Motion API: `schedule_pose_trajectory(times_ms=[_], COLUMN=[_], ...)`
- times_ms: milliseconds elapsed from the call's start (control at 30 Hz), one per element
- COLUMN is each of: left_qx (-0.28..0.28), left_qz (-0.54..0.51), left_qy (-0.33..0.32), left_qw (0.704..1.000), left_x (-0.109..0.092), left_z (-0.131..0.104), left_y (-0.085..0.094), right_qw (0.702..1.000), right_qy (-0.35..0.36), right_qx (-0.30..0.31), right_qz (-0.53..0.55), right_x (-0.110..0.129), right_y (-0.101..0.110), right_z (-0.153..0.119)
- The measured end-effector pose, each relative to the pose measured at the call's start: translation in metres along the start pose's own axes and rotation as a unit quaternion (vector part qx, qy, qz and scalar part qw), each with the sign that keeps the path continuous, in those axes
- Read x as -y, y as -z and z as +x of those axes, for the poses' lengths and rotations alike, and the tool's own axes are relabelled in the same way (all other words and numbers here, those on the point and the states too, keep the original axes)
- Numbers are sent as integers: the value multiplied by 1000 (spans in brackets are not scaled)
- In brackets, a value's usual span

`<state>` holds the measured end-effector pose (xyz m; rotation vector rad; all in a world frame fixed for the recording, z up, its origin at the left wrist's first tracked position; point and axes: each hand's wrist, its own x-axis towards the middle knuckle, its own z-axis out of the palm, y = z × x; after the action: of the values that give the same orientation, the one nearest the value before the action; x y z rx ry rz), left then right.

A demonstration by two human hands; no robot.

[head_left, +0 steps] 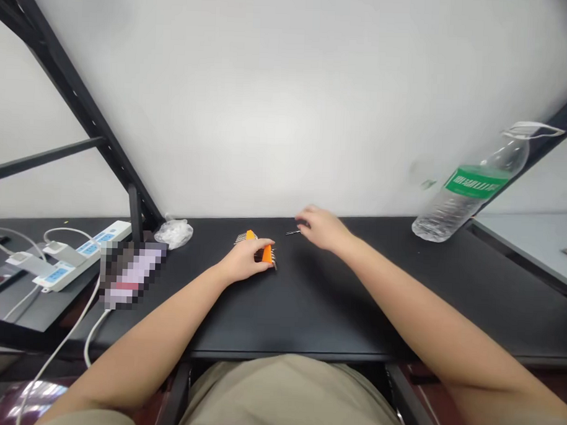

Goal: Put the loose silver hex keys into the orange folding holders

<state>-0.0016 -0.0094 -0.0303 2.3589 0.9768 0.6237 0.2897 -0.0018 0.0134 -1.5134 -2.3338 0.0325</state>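
My left hand (245, 259) is closed around an orange hex key holder (268, 254) on the black table. Several metal hex keys stick out of its two ends, and my fingers cover its middle. To the right, my right hand (323, 227) hovers low over the table's back part, fingers bent and smeared by motion. Just below and left of its fingertips is a thin dark metal rod (293, 232), perhaps a hex key. Whether the right fingers touch the rod, I cannot tell.
A crumpled clear plastic bag (173, 233) lies at the back left, near a pixelated flat item (135, 272). White power strips (82, 255) with cables stand further left. A large water bottle (470, 188) stands at the right. A white wall (250, 112) closes off the back.
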Motion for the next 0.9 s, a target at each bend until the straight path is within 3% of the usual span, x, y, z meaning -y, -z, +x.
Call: schedule_pose_trajectory(times_ms=[167,267,567,767,900], left_qx=[12,12,1,1,-10], left_qz=[-8,-8,25,21,25], left_qy=[7,6,8,13,18], left_qw=[1000,1000,1000,1000,999], left_x=[0,0,1,2,3], left_z=[0,0,-1,-1,-1], left_y=[1,1,4,4,4], right_qw=[996,992,987,993,998], right_qy=[-23,-14,12,16,61], right_qx=[45,65,88,37,22], right_qz=[-76,-111,-137,-108,-27], right_x=[-9,-7,19,23,32], right_y=[-38,-47,-40,-33,-28], right_z=[3,2,-13,-18,-21])
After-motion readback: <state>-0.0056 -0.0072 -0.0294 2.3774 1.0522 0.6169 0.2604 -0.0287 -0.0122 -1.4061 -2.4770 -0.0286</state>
